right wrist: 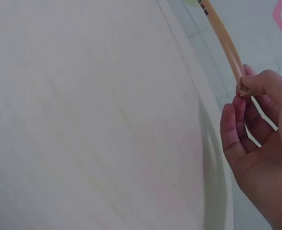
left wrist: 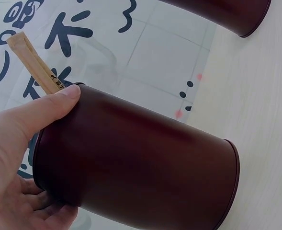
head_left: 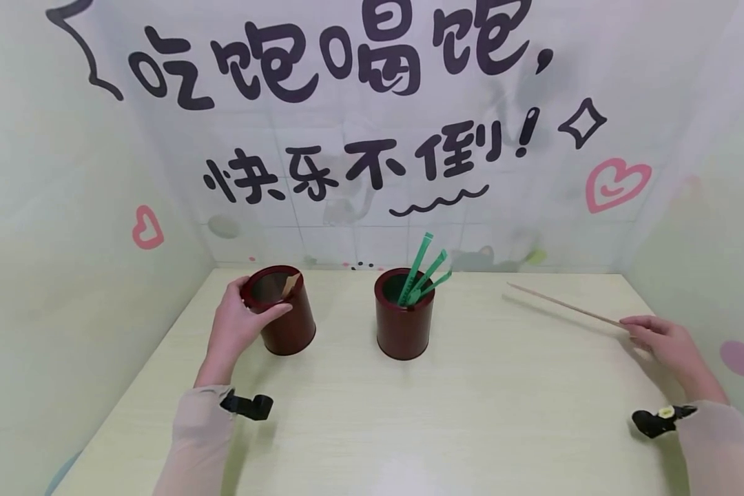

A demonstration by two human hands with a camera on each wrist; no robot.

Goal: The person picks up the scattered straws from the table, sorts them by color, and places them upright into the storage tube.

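My left hand [head_left: 238, 320] grips a dark red cylindrical holder [head_left: 290, 324] at its rim, thumb at the near side and fingers round the far side. A folded tan paper-wrapped stick [left wrist: 35, 62] with dark print pokes out of that holder beside the thumb. At the far right, my right hand [head_left: 666, 341] pinches one end of a long, thin, tan paper-wrapped straw [head_left: 564, 304] between thumb and fingers. The straw [right wrist: 227, 43] curves slightly and extends up and leftward over the table in the head view; its wrapper bears small dark print.
A second dark red holder [head_left: 404, 331] stands upright mid-table with several green wrapped sticks [head_left: 417, 272] leaning out of it. Behind the pale table [head_left: 471, 413] hangs a white printed sheet [head_left: 359, 207] with large dark characters. Pale walls [head_left: 56, 275] rise at both sides.
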